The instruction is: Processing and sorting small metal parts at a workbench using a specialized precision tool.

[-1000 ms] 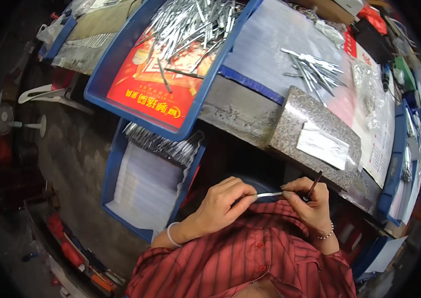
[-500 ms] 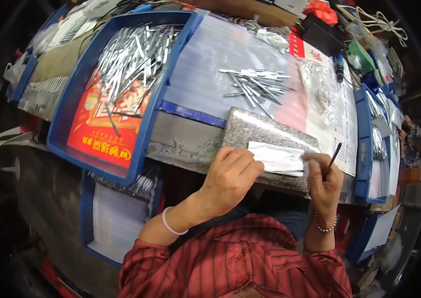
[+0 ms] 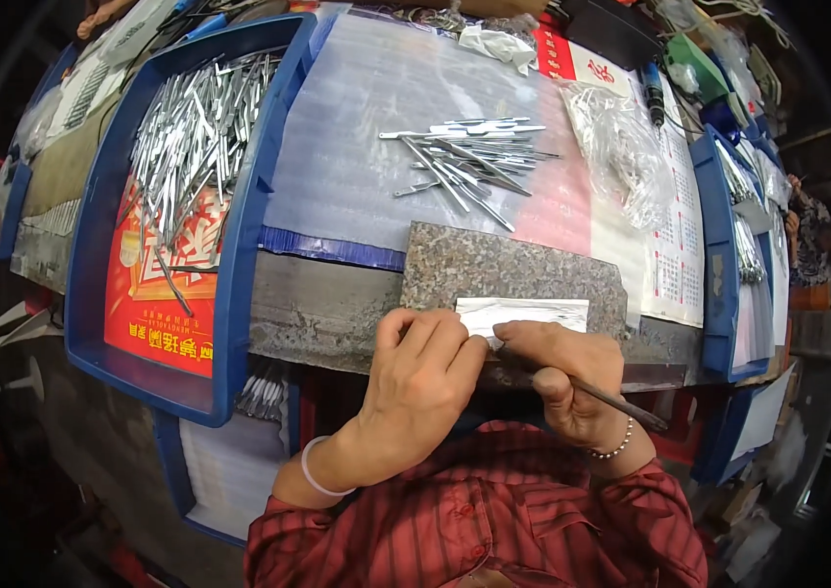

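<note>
A white sheet or pad [image 3: 561, 312] lies on a speckled granite slab [image 3: 504, 263] at the table's near edge. My left hand [image 3: 425, 377] is closed at the pad's left end, fingers curled and pressed together; what they pinch is hidden. My right hand [image 3: 577, 367] is closed around a dark, slim rod-like tool [image 3: 616, 402], which slants down to the right out of the palm. Its fingertips meet the pad's lower edge close to my left fingers. Beyond the slab, a loose heap of thin silvery metal strips [image 3: 469, 157] rests on plastic sheeting.
At the left stands a blue tray [image 3: 249, 230] holding many similar strips over red printed card. Another blue bin [image 3: 175, 461] sits below it. Crumpled clear plastic [image 3: 621, 147] lies at the right, beside blue trays [image 3: 719, 255]. A person's hand shows at the far right edge.
My right hand has moved left along the pad toward my left hand. The dark tool has tipped from nearly upright to slanting low. The whole view has shifted a little.
</note>
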